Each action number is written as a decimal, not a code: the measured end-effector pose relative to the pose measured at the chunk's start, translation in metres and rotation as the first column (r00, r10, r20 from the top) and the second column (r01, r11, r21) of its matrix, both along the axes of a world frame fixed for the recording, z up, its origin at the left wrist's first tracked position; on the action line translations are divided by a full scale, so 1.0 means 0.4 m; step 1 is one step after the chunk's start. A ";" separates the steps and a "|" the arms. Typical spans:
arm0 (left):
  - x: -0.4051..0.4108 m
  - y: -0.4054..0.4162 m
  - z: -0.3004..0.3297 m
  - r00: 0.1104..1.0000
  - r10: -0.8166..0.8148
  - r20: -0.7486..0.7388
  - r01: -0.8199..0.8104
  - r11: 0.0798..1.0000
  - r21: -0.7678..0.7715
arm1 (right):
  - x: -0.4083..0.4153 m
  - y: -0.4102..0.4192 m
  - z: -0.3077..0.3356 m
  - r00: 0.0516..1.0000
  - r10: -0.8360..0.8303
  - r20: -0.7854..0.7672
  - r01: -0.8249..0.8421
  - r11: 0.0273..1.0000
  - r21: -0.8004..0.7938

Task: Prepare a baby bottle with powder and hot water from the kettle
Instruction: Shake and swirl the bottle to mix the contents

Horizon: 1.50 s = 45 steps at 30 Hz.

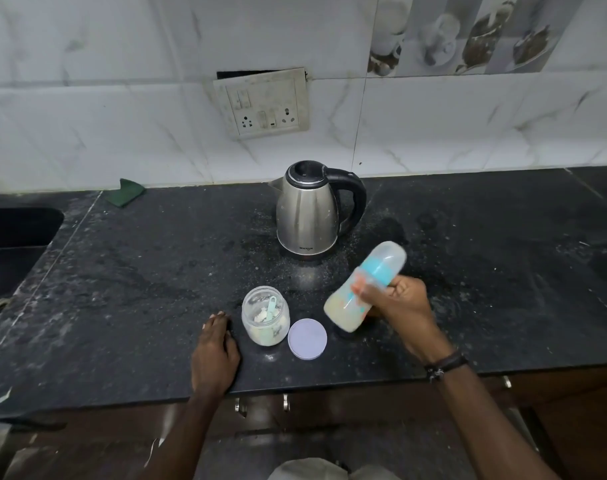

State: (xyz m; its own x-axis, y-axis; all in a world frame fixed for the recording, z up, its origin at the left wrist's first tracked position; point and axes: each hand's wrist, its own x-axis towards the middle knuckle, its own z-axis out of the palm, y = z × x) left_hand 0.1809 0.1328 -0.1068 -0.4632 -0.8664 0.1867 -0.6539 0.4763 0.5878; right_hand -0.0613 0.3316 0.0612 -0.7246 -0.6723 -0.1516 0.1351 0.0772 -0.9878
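Note:
My right hand (397, 304) grips a baby bottle (350, 311) above the counter, tilted with its capped top up and to the right. The bottle has a blue collar, a clear cap and pale milky liquid in its lower part, and it looks motion-blurred. A steel kettle (307, 216) with a black lid and handle stands behind it. An open glass jar (265, 317) of powder with a pale green scoop inside stands near the front. Its lilac lid (307, 338) lies flat beside it. My left hand (216, 351) rests flat on the counter, just left of the jar.
The black stone counter (139, 271) is dusted with spilled powder around the kettle. A sink (14, 251) is set in at the far left. A green cloth (125, 192) lies by the tiled wall, and a socket panel (262, 103) hangs above the kettle.

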 end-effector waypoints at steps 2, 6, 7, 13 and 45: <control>-0.002 -0.001 -0.005 1.000 0.000 0.011 0.000 1.000 0.011 | -0.007 0.006 0.010 0.992 -0.084 0.090 0.091 0.993 -0.079; 0.000 -0.004 -0.008 1.000 -0.007 -0.003 0.007 1.000 -0.010 | -0.009 0.011 0.014 0.997 0.059 0.046 -0.059 0.998 -0.008; -0.001 -0.004 -0.006 1.000 -0.008 -0.007 0.008 1.000 -0.003 | -0.008 0.012 0.011 0.998 0.015 0.061 -0.013 0.999 -0.039; 0.000 -0.003 -0.006 1.000 -0.011 0.001 0.011 1.000 -0.008 | -0.001 0.007 0.007 0.994 0.081 0.071 -0.082 0.997 0.012; -0.003 -0.001 -0.001 1.000 -0.007 0.020 0.007 1.000 -0.009 | 0.008 -0.007 0.014 0.992 -0.010 0.124 0.026 0.992 -0.122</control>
State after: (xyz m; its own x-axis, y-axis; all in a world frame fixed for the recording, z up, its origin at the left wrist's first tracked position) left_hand 0.1798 0.1324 -0.1072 -0.4732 -0.8614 0.1847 -0.6622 0.4861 0.5702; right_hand -0.0580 0.3286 0.0668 -0.7176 -0.6785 -0.1575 0.2568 -0.0475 -0.9653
